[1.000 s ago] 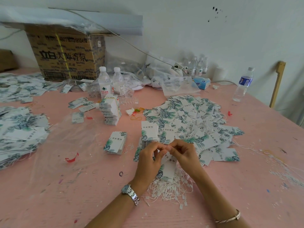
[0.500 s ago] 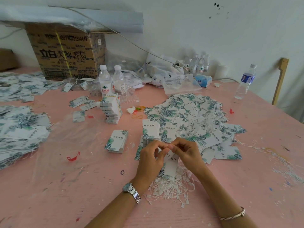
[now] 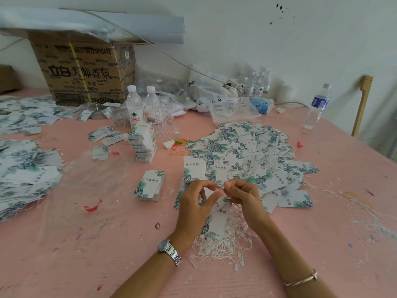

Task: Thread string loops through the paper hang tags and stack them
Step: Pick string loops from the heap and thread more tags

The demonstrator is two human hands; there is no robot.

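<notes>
My left hand (image 3: 196, 204) and my right hand (image 3: 245, 197) meet above the pink table (image 3: 107, 244), fingertips almost touching. Between them hangs a white hang tag (image 3: 218, 220) with a green leaf print; my left hand pinches its top and my right hand pinches a thin white string at it. Under the hands lies a heap of white string loops (image 3: 221, 244). Behind them spreads a wide pile of strung tags (image 3: 247, 155). A small neat stack of tags (image 3: 150, 184) sits left of my left hand.
A banded tower of tag packs (image 3: 142, 145) and two water bottles (image 3: 141, 108) stand further back. More tags cover the left side (image 3: 23, 173). A cardboard box (image 3: 83, 72), plastic bags and another bottle (image 3: 318, 106) line the wall. A clear plastic sheet (image 3: 86, 190) lies at left.
The hands stay together over the string heap, working at the tag's top; their fingers have shifted only slightly.
</notes>
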